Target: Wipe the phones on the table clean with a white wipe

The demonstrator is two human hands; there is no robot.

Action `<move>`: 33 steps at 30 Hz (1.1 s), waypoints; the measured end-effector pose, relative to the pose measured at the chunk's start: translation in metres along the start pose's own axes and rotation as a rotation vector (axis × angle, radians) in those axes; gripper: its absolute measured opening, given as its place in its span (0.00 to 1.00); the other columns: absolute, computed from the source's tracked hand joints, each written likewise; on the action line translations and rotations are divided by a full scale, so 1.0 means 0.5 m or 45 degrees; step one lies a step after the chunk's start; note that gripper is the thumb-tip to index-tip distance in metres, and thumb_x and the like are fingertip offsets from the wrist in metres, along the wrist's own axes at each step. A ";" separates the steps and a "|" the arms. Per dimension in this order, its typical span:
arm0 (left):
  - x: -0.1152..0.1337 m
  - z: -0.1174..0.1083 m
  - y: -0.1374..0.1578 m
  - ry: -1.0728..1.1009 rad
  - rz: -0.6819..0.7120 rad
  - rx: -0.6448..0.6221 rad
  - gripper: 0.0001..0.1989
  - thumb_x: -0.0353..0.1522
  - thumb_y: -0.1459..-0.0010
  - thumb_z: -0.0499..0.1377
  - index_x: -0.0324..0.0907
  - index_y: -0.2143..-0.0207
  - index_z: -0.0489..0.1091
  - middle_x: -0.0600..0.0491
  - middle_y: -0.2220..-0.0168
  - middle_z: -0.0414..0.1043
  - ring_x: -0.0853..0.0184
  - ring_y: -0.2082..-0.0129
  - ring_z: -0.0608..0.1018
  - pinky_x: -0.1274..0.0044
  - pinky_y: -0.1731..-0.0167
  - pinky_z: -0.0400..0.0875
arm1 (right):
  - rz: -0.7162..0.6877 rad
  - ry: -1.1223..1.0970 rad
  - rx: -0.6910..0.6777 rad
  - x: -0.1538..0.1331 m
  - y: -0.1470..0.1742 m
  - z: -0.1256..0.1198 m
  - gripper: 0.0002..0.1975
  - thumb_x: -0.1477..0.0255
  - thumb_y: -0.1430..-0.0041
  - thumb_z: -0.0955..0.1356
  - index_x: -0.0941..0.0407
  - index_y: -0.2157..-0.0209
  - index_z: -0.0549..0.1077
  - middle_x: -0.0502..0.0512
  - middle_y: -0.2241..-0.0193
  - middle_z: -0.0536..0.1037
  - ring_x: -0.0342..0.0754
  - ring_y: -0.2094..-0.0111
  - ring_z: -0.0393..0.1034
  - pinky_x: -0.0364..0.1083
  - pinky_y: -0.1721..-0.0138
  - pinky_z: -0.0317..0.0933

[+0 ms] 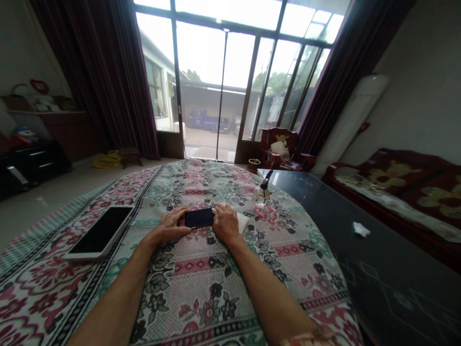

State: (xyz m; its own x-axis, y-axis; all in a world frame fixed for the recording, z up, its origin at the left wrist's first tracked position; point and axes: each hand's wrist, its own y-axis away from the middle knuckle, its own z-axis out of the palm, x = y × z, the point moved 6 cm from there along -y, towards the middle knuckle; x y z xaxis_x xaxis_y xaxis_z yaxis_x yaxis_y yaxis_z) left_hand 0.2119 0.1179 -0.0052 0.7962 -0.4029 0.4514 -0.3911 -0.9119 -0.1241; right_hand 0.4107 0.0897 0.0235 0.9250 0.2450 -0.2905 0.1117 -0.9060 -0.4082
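Note:
A dark smartphone [199,218] lies flat on the flowered tablecloth [194,298], its long side running left to right. My left hand [172,225] grips its left end, thumb along the near edge and fingers at the far side. Over the right end, my right hand [226,223] is closed on a white cloth [242,222] that presses on the screen. Part of the cloth sticks out to the right of the hand; the rest is hidden under the fingers. Beyond it stands a clear spray bottle [261,194] with a black nozzle.
A white tablet-like device [103,233] with a black screen lies on the left of the table. To the right is a dark glossy table [324,211] bearing a crumpled white tissue [361,229]. A red wooden sofa [392,168] and a chair [266,144] stand behind.

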 end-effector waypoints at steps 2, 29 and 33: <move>-0.002 0.000 0.000 0.006 0.010 0.014 0.35 0.42 0.53 0.62 0.41 0.43 0.63 0.44 0.37 0.59 0.54 0.37 0.60 0.64 0.39 0.53 | -0.051 0.001 -0.022 -0.020 0.006 0.004 0.13 0.75 0.38 0.60 0.56 0.58 0.73 0.58 0.46 0.72 0.57 0.44 0.59 0.55 0.45 0.49; -0.017 0.010 0.002 0.084 0.078 0.097 0.33 0.38 0.56 0.63 0.43 0.45 0.67 0.47 0.39 0.62 0.52 0.38 0.62 0.63 0.39 0.55 | -0.583 -0.276 -0.168 -0.131 -0.007 0.058 0.17 0.80 0.42 0.62 0.56 0.52 0.71 0.57 0.49 0.72 0.50 0.46 0.61 0.51 0.43 0.52; -0.015 0.005 0.005 0.108 0.083 0.026 0.34 0.37 0.55 0.63 0.42 0.43 0.64 0.45 0.38 0.60 0.53 0.37 0.60 0.64 0.38 0.53 | -0.660 -0.342 -0.192 -0.124 -0.005 0.058 0.19 0.81 0.44 0.62 0.57 0.53 0.73 0.57 0.48 0.73 0.48 0.46 0.62 0.50 0.43 0.53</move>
State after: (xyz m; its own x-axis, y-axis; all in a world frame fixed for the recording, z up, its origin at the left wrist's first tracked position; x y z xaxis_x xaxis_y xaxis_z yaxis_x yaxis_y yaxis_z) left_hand 0.2062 0.1186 -0.0109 0.7269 -0.4544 0.5148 -0.4309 -0.8856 -0.1733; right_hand 0.3426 0.0870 0.0176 0.6141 0.7288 -0.3029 0.5921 -0.6792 -0.4338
